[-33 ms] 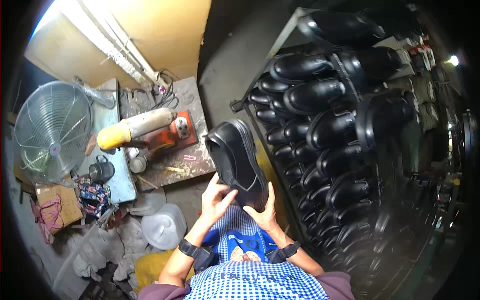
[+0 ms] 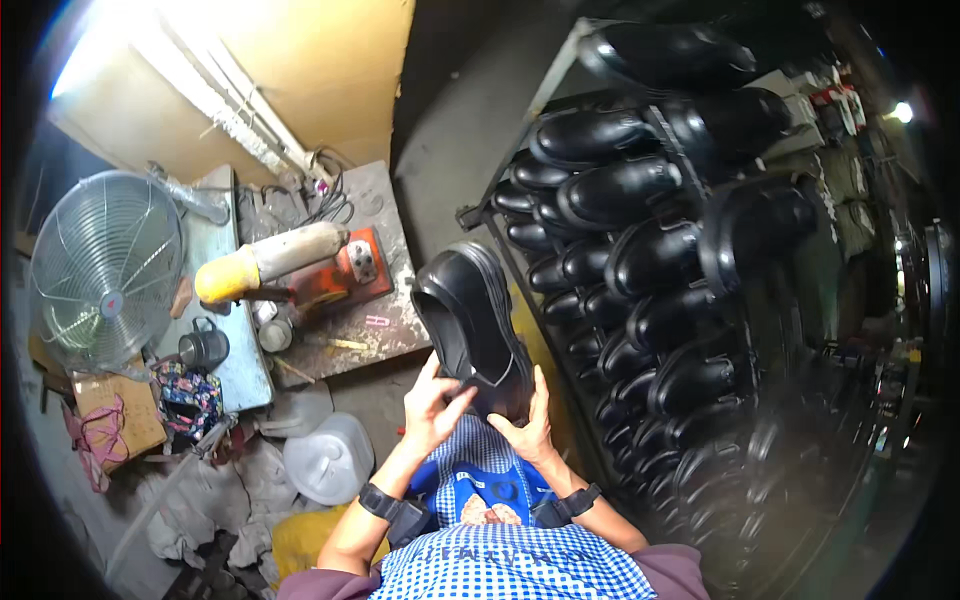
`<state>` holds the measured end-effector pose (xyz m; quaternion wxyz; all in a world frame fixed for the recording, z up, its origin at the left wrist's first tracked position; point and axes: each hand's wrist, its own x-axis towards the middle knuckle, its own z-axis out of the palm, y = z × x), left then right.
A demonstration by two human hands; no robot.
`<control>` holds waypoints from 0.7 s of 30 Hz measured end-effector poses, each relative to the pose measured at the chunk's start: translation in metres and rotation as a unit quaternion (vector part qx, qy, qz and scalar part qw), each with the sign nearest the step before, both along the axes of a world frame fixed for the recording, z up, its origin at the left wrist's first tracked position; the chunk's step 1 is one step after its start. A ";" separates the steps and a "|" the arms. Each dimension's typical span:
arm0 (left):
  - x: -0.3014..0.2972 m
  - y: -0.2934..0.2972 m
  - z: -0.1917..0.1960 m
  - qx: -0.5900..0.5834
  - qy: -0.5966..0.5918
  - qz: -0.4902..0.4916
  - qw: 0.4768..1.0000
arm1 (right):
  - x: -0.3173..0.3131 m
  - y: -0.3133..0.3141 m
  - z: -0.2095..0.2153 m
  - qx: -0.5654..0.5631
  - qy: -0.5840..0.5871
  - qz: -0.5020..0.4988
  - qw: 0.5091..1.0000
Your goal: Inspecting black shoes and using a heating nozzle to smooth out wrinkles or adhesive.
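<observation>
Head view: a black shoe (image 2: 487, 345) is held up near the middle, its toe pointing toward 11 o'clock, its heel toward 5 and its opening facing the viewer. The grip of the left hand (image 2: 432, 410) is on its near left side, the thumb partly blurred; the right hand (image 2: 527, 432) grips the heel end, thumb low and fingers along the right side. Each wrist wears a dark band (image 2: 405, 512), and a blue-and-white checked apron (image 2: 510, 570) lies at 6 o'clock.

From the shoe, at 2 to 3 o'clock, a metal rack (image 2: 553, 85) carries rows of black shoes (image 2: 655, 250). At 10 o'clock an orange machine (image 2: 335, 280) with a yellow-tipped arm (image 2: 262, 262) stands on a worn counter (image 2: 385, 340). A wire-caged fan (image 2: 108, 270) is at 9 o'clock; a translucent plastic jug (image 2: 328, 460) sits between 7 and 8.
</observation>
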<state>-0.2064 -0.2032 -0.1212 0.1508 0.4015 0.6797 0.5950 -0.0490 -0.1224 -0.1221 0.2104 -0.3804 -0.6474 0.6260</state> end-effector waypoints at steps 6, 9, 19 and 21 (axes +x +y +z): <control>0.035 0.001 0.026 0.000 0.133 -0.036 0.991 | 0.042 0.012 0.002 0.036 0.021 -0.009 0.999; 0.045 0.006 0.035 0.033 0.173 -0.062 0.982 | 0.060 0.017 0.007 0.028 0.046 -0.019 0.998; 0.073 0.030 0.072 0.083 0.239 -0.154 0.955 | 0.120 0.020 0.046 0.036 0.097 -0.122 0.987; 0.078 0.035 0.073 0.094 0.234 -0.180 0.951 | 0.128 0.028 0.065 0.080 0.118 -0.153 0.978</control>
